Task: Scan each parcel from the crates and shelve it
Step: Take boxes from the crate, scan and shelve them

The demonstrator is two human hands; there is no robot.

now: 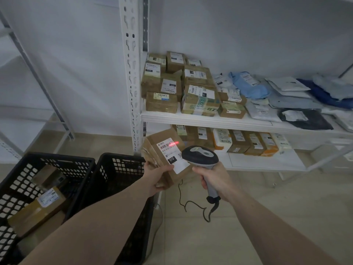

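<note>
- While the left hand is gripping a brown cardboard parcel with thumb on top and fingers curled beneath, its white label is facing up, tilted.
- The right hand is wrapping its fingers round the handle of a grey corded barcode scanner, casting a red line across the label's barcode.
- Two black perforated plastic crates are standing at left; the nearer is holding boxes.
- White metal shelving beyond is carrying cartons and mailer bags.

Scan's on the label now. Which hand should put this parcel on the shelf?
Left, probably. The left hand already grips the parcel, close to the shelf edge. The right hand is wrapped round the corded scanner.
</note>
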